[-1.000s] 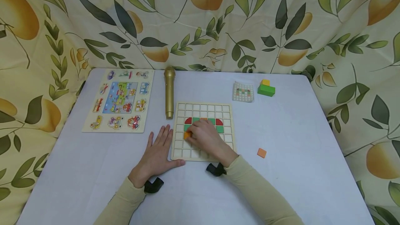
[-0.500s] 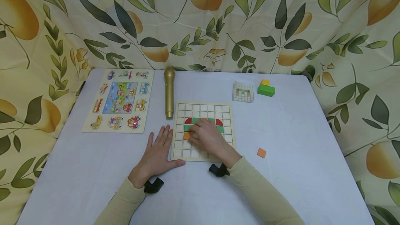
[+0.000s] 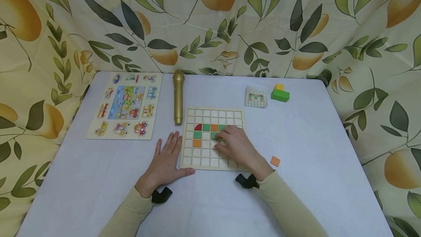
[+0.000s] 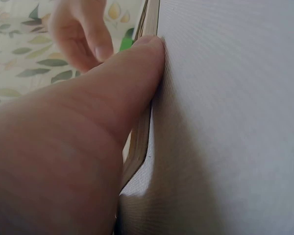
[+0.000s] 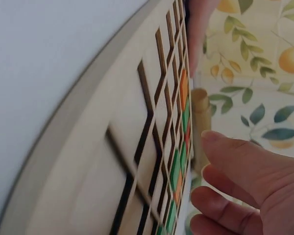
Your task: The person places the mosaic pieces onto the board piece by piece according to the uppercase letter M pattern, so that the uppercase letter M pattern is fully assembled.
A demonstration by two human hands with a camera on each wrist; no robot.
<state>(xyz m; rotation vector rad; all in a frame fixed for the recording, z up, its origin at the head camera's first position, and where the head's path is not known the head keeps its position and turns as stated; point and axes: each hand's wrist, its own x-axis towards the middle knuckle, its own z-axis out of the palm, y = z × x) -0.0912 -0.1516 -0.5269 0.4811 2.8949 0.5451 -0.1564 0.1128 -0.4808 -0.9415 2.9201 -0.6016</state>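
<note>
A square wooden grid board (image 3: 189, 162) lies mid-table. Its cells hold several tiles: a red rounded one (image 3: 198, 127), an orange one (image 3: 197, 143) at the left, another orange one (image 3: 214, 127), and green ones (image 3: 206, 127). My left hand (image 3: 164, 164) lies spread at the board's lower left, its thumb (image 4: 137, 63) along the near edge. Over the board's right half hovers my right hand (image 3: 240, 147), covering some tiles. In the right wrist view its thumb and fingers (image 5: 220, 203) are apart and bent loosely, nothing between them. One loose orange tile (image 3: 275, 161) rests right of the board.
A vehicle puzzle board (image 3: 92, 132) lies back left, beside a gold microphone (image 3: 178, 98). At the back right are a small pattern card (image 3: 255, 97), a green block (image 3: 280, 95) and a yellow block (image 3: 279, 86). A patterned cloth (image 3: 210, 61) hangs behind the table.
My right hand has let go of the orange tile, which sits in a left cell, and has moved right across the board, uncovering middle tiles. The left hand stays put.
</note>
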